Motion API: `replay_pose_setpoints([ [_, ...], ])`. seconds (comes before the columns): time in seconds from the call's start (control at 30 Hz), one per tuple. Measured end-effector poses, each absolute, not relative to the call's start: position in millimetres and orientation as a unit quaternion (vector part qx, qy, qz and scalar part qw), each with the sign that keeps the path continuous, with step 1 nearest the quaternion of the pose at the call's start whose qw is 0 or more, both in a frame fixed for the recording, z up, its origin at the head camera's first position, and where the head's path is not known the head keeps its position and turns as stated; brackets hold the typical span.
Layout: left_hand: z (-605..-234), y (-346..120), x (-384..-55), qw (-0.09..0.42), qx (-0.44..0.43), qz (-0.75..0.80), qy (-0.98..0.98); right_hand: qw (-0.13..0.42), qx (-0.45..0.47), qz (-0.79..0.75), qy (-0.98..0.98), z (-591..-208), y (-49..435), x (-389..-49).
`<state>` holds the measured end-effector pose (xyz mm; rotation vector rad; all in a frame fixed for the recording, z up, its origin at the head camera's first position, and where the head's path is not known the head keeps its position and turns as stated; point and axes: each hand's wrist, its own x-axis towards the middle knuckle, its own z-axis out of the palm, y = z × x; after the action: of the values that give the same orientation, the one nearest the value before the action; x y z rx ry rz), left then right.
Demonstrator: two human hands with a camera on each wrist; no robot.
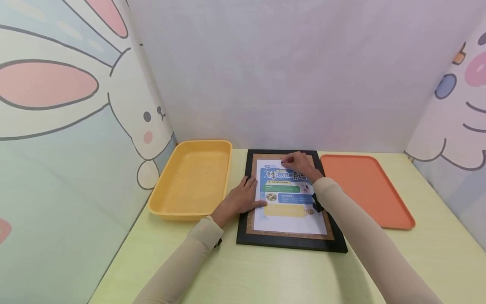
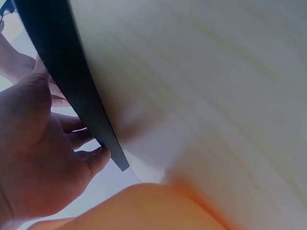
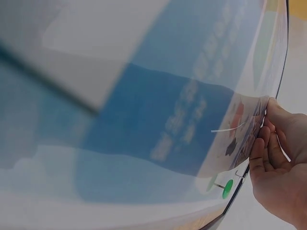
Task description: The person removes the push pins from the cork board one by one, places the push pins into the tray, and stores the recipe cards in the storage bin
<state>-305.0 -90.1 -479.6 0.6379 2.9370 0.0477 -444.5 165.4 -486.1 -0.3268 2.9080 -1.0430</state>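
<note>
In the head view, a black frame (image 1: 292, 242) round a cork board (image 1: 252, 226) lies flat on the tabletop (image 1: 273, 274), between a yellow tray (image 1: 201, 177) on the left and an orange tray (image 1: 360, 190) on the right. On the cork lies a printed poster (image 1: 291, 196). The left grip (image 1: 241, 198) rests across the left side of frame and poster, fingers loosely spread, thumb set apart on the paper. The right grip (image 1: 298, 165) is at the poster's upper edge, thumb and fingertips pinching a small dark item (image 1: 283, 161) (too tiny to name). Both sleeves are beige.

From the left wrist, the left grip's fingers lie against the frame's dark side, and part of the other hand shows beyond. A rounded orange-yellow edge (image 2: 139, 206) crosses the bottom (blurred toward the right).

From the right wrist, the poster's blue print looms close. The right grip's fingers are curled, their tips by the board's edge, and a green-headed pin (image 3: 228, 189) stands just beside them; what they pinch cannot be made out here.
</note>
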Motion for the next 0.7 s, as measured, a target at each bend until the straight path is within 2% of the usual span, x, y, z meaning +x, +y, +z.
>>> replay_pose_setpoints([
  [0.23,-480.0,-88.4,-306.2,0.067,0.209,0.013,0.976,0.041,-0.104,-0.321,0.940,-485.0,165.0,-445.9],
  [0.7,-482.1,-85.7,-308.8,0.071,0.202,0.001,0.977,0.044,-0.107,-0.322,0.940,-486.6,166.3,-448.5],
])
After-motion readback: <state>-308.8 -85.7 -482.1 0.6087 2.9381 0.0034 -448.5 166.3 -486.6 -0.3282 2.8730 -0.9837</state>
